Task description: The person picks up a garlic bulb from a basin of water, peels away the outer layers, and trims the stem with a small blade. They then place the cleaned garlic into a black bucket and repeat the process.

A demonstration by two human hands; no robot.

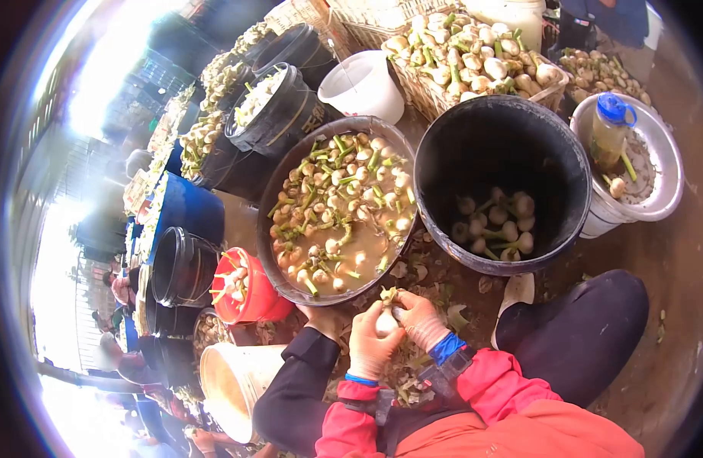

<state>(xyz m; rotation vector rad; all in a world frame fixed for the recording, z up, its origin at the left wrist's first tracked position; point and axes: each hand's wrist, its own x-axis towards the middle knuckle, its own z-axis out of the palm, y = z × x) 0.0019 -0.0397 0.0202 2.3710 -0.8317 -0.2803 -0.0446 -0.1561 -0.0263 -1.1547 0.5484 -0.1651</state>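
A white bulb with a short stem (pixel 386 322) is held between both hands, above the ground between the person's knees. My left hand (pixel 372 343) is wrapped round the bulb from the left. On the right, my right hand (pixel 420 319) has its fingers closed at the top of the same bulb, by the stem. Just beyond the hands stands a wide basin (pixel 264 252) of murky water with many stemmed bulbs in it. A large black bucket (pixel 579 221), right of the basin, has several pale bulbs at its bottom.
A wicker basket (pixel 420 93) heaped with bulbs stands behind. At right, a white bucket (pixel 672 179) holds a bottle with a blue lid (pixel 612 126). A red bucket (pixel 269 294), a white bucket (pixel 233 382) and black buckets stand left. Other people are at far left. Peelings litter the ground.
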